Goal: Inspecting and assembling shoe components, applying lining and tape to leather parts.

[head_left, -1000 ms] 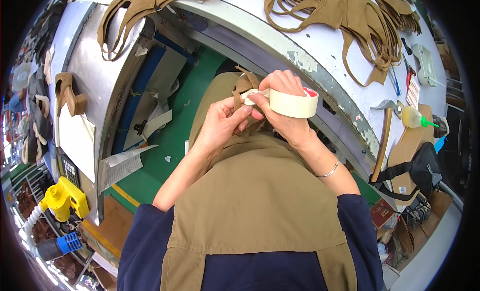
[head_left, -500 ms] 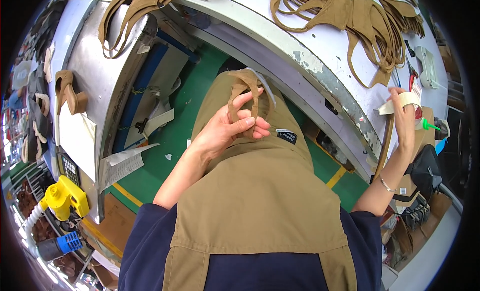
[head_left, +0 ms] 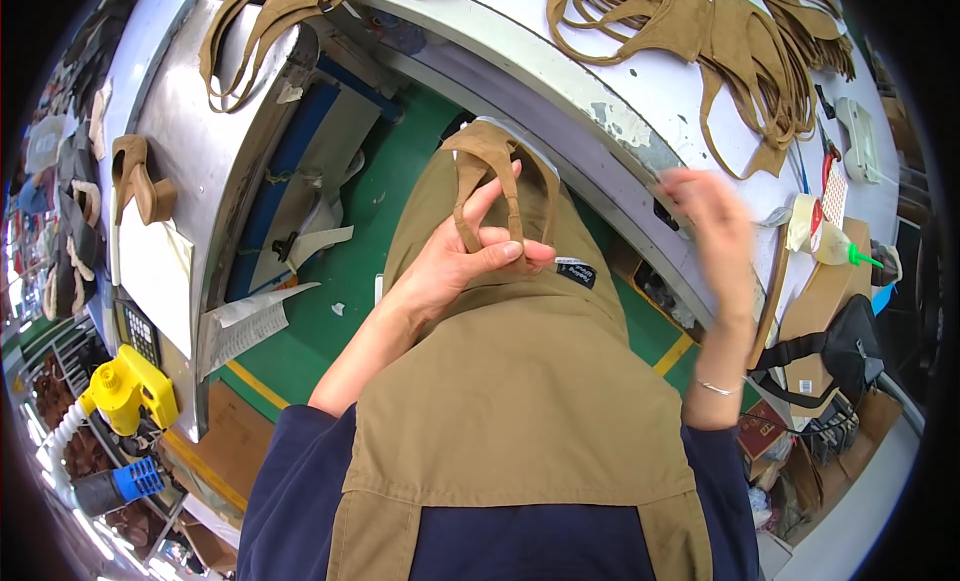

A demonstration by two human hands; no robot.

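Note:
Over my lap, my left hand [head_left: 440, 269] is closed on a brown suede shoe upper [head_left: 482, 141] with narrow straps. The thumb and fingers pinch the straps, and one finger reaches up through a strap loop. A pale edge shows behind the upper's top. My right hand [head_left: 712, 226] is raised beside the table's front edge, apart from the upper. Motion smears its fingers, so whether it holds anything is not visible. To its right, a whitish squeeze bottle with a green nozzle [head_left: 828, 245] lies on its side near the table edge.
Brown uppers are heaped on the white table [head_left: 640, 96], with one upper [head_left: 285, 6] at the far left. The metal bench at left bears a brown heeled shoe [head_left: 140, 181], papers [head_left: 155, 276] and a calculator [head_left: 135, 331]. Beside it stands a yellow tool [head_left: 130, 391].
My right hand has left the bottle at the right table edge and moved left, toward my lap. The upper in my left hand has turned slightly, its straps more spread.

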